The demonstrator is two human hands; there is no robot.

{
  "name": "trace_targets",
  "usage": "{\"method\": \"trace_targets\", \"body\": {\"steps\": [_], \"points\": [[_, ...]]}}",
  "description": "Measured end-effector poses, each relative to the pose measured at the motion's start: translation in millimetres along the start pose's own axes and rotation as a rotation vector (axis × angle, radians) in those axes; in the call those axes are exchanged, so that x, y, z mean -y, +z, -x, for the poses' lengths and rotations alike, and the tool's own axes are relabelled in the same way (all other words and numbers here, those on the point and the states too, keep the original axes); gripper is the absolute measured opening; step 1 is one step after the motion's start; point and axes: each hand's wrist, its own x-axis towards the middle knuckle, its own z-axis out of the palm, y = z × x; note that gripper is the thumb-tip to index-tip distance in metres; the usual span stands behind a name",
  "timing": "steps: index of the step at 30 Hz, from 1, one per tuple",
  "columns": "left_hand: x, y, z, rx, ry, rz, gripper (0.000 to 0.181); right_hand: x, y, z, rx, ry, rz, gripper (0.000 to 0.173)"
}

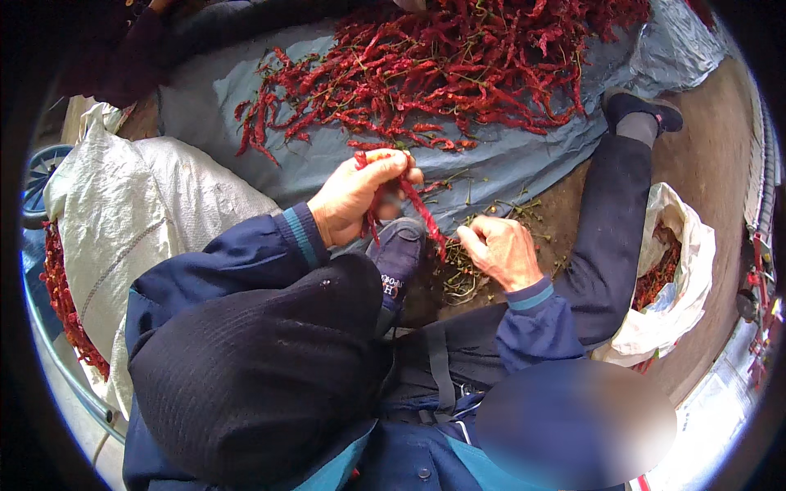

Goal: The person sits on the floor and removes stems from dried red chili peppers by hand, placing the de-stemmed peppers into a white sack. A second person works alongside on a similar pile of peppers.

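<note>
My left hand [365, 190] grips several dried red chili peppers [424, 212], which hang from its fingers above my shoe. To their right, my right hand [500, 248] has its thumb and forefinger pinched together beside the lower tip of a hanging chili; whether something small is between them cannot be told. Under and left of the right hand lies a scatter of green and brown chili stems [460, 276]. Beyond both hands, a large pile of dried red chilies [430, 80] spreads over a grey-blue plastic sheet [516, 166].
A full white woven sack [196, 178] leans at the left, near a blue-rimmed wheel [46, 178] and metal tubing. An open white sack [694, 264] with chilies stands right of my leg. My shoe [402, 251] is below the left hand. Another person's dark sleeve [132, 61] shows top left.
</note>
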Motion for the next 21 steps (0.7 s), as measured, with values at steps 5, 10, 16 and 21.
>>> {"method": "trace_targets", "body": {"steps": [5, 10, 16, 21], "points": [[-11.7, -8.5, -8.0, -0.034, 0.163, 0.091, 0.014, -5.8, 28.9, -7.5, -0.146, -0.119, 0.048, 0.020], [-19.3, -8.8, -5.9, -0.082, 0.210, 0.127, 0.019, 37.3, 76.1, -50.4, -0.036, -0.057, 0.159, 0.027], [-17.2, -1.1, -5.3, -0.219, 0.172, 0.130, 0.018, 52.3, 102.9, -82.7, 0.060, 0.175, 0.170, 0.035], [-4.8, -16.6, -5.7, -0.224, 0.077, -0.217, 0.018, 39.4, 64.9, -60.8, 0.093, 0.418, -0.947, 0.023]]}}
